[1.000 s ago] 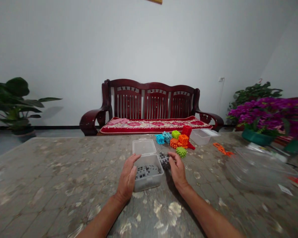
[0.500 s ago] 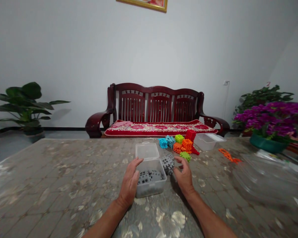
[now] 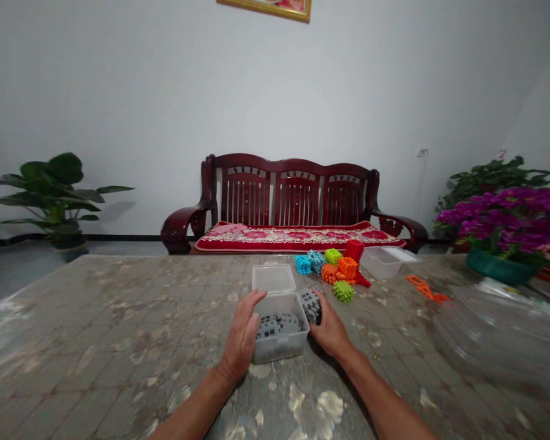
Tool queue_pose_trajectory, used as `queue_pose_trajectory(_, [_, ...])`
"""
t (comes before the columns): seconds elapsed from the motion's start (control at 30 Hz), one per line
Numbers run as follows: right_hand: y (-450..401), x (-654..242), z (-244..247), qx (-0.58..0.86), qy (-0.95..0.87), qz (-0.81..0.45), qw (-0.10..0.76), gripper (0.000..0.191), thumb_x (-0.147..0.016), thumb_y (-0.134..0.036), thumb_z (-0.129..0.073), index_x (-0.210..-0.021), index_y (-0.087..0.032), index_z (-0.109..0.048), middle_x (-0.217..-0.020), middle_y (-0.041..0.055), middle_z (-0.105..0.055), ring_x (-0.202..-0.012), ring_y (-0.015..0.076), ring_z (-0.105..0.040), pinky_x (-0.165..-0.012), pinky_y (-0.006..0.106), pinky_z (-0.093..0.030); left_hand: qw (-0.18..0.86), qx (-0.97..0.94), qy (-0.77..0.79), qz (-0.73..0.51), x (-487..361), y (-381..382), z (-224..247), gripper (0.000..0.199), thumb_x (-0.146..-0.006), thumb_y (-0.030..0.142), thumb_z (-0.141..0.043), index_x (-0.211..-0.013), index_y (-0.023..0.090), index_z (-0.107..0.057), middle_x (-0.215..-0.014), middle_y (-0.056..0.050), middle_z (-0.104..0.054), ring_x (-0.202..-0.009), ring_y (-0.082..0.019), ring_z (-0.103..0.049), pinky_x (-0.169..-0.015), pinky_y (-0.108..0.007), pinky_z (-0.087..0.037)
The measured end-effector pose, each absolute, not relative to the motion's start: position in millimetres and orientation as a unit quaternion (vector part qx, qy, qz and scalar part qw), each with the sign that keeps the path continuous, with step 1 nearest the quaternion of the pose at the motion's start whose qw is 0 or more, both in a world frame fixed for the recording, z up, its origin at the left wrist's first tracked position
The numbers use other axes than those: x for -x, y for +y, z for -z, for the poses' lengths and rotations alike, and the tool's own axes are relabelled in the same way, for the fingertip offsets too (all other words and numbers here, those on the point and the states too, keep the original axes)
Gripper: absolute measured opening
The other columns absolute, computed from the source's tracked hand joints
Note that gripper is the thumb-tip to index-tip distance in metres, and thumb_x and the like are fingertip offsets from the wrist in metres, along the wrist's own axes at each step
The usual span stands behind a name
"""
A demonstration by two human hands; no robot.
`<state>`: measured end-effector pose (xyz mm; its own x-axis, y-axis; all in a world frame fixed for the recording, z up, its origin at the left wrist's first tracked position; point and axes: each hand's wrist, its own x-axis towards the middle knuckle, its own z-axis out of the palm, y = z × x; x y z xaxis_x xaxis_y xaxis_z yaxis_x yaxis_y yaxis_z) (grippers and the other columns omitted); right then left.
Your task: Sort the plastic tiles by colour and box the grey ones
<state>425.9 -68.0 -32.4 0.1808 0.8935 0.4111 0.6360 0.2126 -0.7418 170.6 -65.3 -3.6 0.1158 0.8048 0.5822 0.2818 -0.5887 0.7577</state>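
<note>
A clear plastic box (image 3: pixel 282 349) stands on the table with its lid (image 3: pixel 274 278) folded back behind it. Several grey interlocking building pieces (image 3: pixel 275 326) lie inside. My left hand (image 3: pixel 242 336) rests along the box's left side, fingers stretched out and the thumb near the rim. At the right wall of the box, my right hand (image 3: pixel 330 327) has its fingers around a cluster of grey interlocking pieces (image 3: pixel 310 304). The fingers partly hide this cluster. I cannot tell how many pieces are in the grasp.
Behind my right hand are blue, green, orange and red interlocking pieces (image 3: pixel 347 269). Another clear box (image 3: pixel 381 264) stands beyond them. An orange chain of pieces (image 3: pixel 426 288), stacked clear containers (image 3: pixel 495 333) and a pot of purple flowers (image 3: pixel 499 266) occupy the right side.
My right hand has moved left and closed around the grey cluster beside the box. A green piece behind it shows more fully. My left hand keeps its place at the box.
</note>
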Motion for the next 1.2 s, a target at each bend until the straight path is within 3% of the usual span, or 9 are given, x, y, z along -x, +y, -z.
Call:
queue_pose_trajectory(0.1, [-65,-442,30,0.579,-0.608,-0.169,0.516,0.085,-0.06,-0.012,-0.055,-0.144,-0.022,-0.05,-0.141,0.0114,-0.062,-0.13,0.0266,-0.058,-0.107,0.044,-0.048,0.242,-0.708,0.38,-0.543,-170,-64,5,0.051,-0.1,0.046,-0.035,-0.135,0.019,-0.06,-0.145,-0.013,-0.056,-0.141,-0.028,-0.046,-0.121,-0.053,-0.032])
queue_pose_trajectory(0.2, [-50,-463,20,0.573,-0.577,-0.167,0.557,0.077,-0.06,-0.011,-0.049,-0.136,-0.02,-0.058,-0.134,0.0128,-0.067,-0.125,0.0259,-0.062,-0.104,0.043,-0.05,0.243,-0.71,0.376,-0.544,-170,-63,7,0.051,-0.1,0.046,-0.034,-0.135,0.02,-0.059,-0.145,-0.013,-0.056,-0.141,-0.027,-0.045,-0.121,-0.053,-0.032])
queue_pose_trajectory(0.33, [-24,-471,9,0.603,-0.628,-0.108,0.479,0.068,-0.061,-0.009,-0.047,-0.124,-0.021,-0.069,-0.128,0.0082,-0.071,-0.124,0.0238,-0.062,-0.111,0.046,-0.044,0.246,-0.708,0.372,-0.548,-170,-63,7,0.049,-0.1,0.046,-0.036,-0.136,0.021,-0.059,-0.146,-0.013,-0.056,-0.141,-0.027,-0.045,-0.121,-0.053,-0.032])
queue_pose_trajectory(0.5, [-29,-466,20,0.602,-0.712,-0.069,0.355,0.066,-0.066,-0.003,-0.046,-0.124,-0.022,-0.071,-0.121,0.0076,-0.074,-0.116,0.0254,-0.065,-0.106,0.046,-0.047,0.244,-0.713,0.376,-0.539,-169,-65,4,0.05,-0.1,0.046,-0.036,-0.136,0.021,-0.059,-0.145,-0.013,-0.056,-0.14,-0.027,-0.046,-0.12,-0.053,-0.032])
queue_pose_trajectory(0.77, [-72,-467,31,0.642,-0.704,0.041,0.299,0.067,-0.073,0.004,-0.039,-0.129,-0.021,-0.067,-0.117,0.0081,-0.071,-0.109,0.0239,-0.061,-0.101,0.036,-0.046,0.231,-0.716,0.373,-0.542,-170,-65,-1,0.049,-0.1,0.043,-0.035,-0.134,0.018,-0.06,-0.144,-0.013,-0.058,-0.139,-0.026,-0.047,-0.12,-0.05,-0.034])
queue_pose_trajectory(1.2, [-74,-460,23,0.668,-0.673,0.096,0.303,0.066,-0.07,-0.003,-0.046,-0.13,-0.02,-0.065,-0.119,0.0101,-0.068,-0.115,0.0269,-0.056,-0.105,0.039,-0.043,0.239,-0.711,0.367,-0.55,-170,-64,-3,0.049,-0.098,0.046,-0.037,-0.131,0.019,-0.061,-0.138,-0.012,-0.061,-0.135,-0.026,-0.051,-0.118,-0.051,-0.036])
